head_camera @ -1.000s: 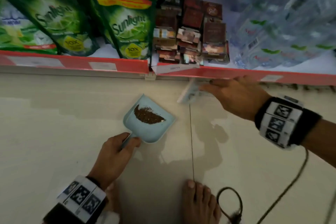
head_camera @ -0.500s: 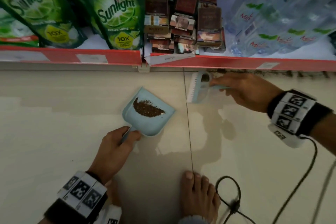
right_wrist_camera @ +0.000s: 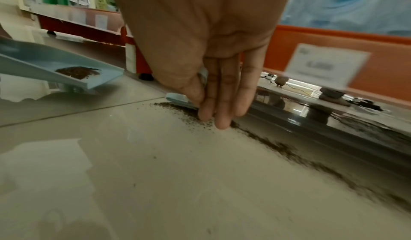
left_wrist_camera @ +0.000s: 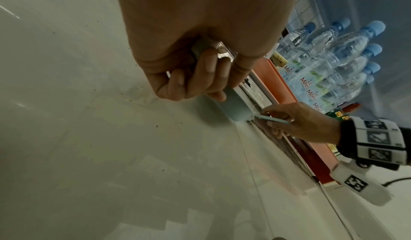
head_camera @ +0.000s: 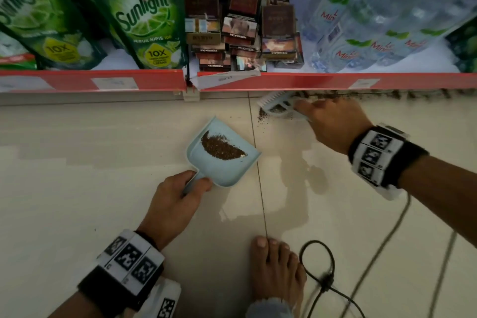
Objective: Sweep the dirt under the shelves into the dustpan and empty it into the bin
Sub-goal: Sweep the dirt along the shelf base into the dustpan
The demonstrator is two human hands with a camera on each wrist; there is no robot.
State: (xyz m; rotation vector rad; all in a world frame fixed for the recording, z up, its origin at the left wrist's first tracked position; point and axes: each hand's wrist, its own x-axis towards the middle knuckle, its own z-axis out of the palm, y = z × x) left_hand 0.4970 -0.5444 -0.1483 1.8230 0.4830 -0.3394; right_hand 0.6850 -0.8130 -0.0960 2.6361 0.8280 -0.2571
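Black wristbands [head_camera: 402, 160] with white square-coded tags, bare foot [head_camera: 277, 268]

The right hand [head_camera: 333, 124] has pulled the brush [head_camera: 277, 106] out from under the shelf, dragging a little dirt [head_camera: 263, 113] onto the tile.

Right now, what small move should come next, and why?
Probably draw the pale blue hand brush in the right hand leftward, pushing the small dark dirt pile toward the light blue plastic dustpan the left hand holds; they lie apart.
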